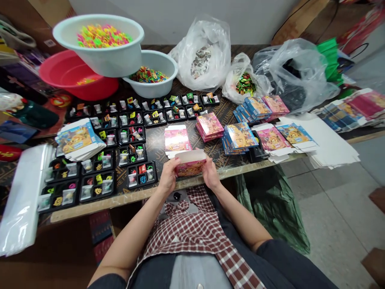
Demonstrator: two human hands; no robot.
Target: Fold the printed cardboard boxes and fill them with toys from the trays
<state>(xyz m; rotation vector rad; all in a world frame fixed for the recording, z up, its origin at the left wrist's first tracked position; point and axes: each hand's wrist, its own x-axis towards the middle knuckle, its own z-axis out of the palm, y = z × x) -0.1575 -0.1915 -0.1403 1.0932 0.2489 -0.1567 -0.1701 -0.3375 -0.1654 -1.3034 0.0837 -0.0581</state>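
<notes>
Between my two hands is a pink printed carton [190,167], its pale flap raised along the top, held over the table's front edge. My left hand [169,175] is closed on the carton's left end. At the right end, the fingers of my right hand [211,172] grip it too. Just beyond lies a flat pink carton [177,139] with white flaps. A stack of pink boxes [209,125] stands behind and to the right, beside stacked blue boxes [240,137]. Left of my hands sits a black tray [142,175] of small toys and packets.
Rows of filled black trays [98,187] cover the table's left side. Basins of colourful pieces [99,60] and plastic bags [207,56] line the back. Flat cartons [273,140] lie at right, clear plastic sleeves [24,200] at far left. A green bag [270,200] hangs below the edge.
</notes>
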